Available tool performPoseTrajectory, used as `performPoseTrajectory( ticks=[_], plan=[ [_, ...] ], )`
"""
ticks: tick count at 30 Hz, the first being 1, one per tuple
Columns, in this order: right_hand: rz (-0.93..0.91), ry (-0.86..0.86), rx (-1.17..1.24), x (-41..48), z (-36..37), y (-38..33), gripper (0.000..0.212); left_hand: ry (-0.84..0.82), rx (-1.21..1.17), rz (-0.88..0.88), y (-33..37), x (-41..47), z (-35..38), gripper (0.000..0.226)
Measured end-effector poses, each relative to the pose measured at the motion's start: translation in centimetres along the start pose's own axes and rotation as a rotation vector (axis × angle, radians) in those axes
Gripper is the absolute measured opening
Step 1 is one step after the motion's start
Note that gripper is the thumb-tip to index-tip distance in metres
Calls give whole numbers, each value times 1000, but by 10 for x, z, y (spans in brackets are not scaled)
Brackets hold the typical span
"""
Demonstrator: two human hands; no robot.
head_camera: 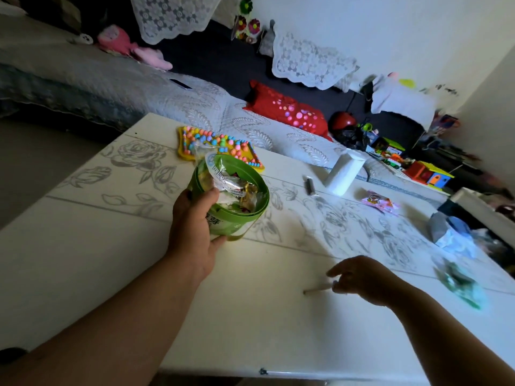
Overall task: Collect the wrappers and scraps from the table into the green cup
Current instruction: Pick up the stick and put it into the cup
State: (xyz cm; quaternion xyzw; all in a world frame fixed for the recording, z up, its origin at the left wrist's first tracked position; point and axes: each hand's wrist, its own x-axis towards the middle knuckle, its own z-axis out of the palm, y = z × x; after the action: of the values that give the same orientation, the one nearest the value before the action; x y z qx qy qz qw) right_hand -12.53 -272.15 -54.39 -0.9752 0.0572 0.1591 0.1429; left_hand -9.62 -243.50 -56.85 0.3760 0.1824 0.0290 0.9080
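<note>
My left hand (192, 227) grips the green cup (239, 218) by its near side and holds it tilted over the white table (117, 263). Several crumpled wrappers (231, 185) fill the cup and stick out above its rim. My right hand (359, 277) pinches one end of a thin pale stick (317, 289) that lies on the table at the front right. A pink wrapper (379, 203) lies far right. A green wrapper (459, 285) lies near the right edge, blurred.
A yellow tray of coloured beads (220, 146) sits behind the cup. A white paper roll (344, 172) stands at the back, a small dark tube (310, 185) next to it. A blue-white crumpled bag (451, 232) lies at the right edge. A sofa and toys lie beyond.
</note>
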Motion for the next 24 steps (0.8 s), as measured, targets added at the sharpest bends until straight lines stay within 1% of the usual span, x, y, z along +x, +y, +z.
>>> performPoseTrajectory(
  ticks=[4, 6, 9, 10, 12, 16, 18, 19, 21, 22, 24],
  plan=[
    [1, 68, -71, -5, 14, 4, 12, -26, 0, -15, -5, -8, 4, 41],
    [-11, 61, -112, -4, 15, 5, 14, -38, 8, -28, -7, -9, 4, 39],
    [-23, 53, -208, -4, 15, 5, 7, -43, 16, -42, -8, -9, 3, 33],
    [-21, 59, -223, -4, 15, 6, 8, -47, 17, -46, -9, -9, 3, 34],
    [-23, 80, -208, -5, 18, 8, 12, -55, 21, -52, -11, -8, 3, 39],
    [-12, 118, -150, -7, 27, 11, 7, -69, 18, -68, -15, -8, 3, 40],
    [13, 160, -165, -6, 28, 8, 15, -71, 16, -77, -16, -7, 3, 39],
    [37, 211, -112, -5, 23, 4, 16, -71, 12, -80, -16, -7, 3, 39],
    [69, 334, 124, -3, 5, -10, 13, -73, 0, -86, -17, -6, 3, 39],
    [53, 399, 233, -4, -7, -21, 11, -79, -2, -91, -18, -5, 4, 39],
    [-52, 471, 317, -8, -35, -50, 11, -93, -8, -101, -19, -6, 5, 38]
  ],
)
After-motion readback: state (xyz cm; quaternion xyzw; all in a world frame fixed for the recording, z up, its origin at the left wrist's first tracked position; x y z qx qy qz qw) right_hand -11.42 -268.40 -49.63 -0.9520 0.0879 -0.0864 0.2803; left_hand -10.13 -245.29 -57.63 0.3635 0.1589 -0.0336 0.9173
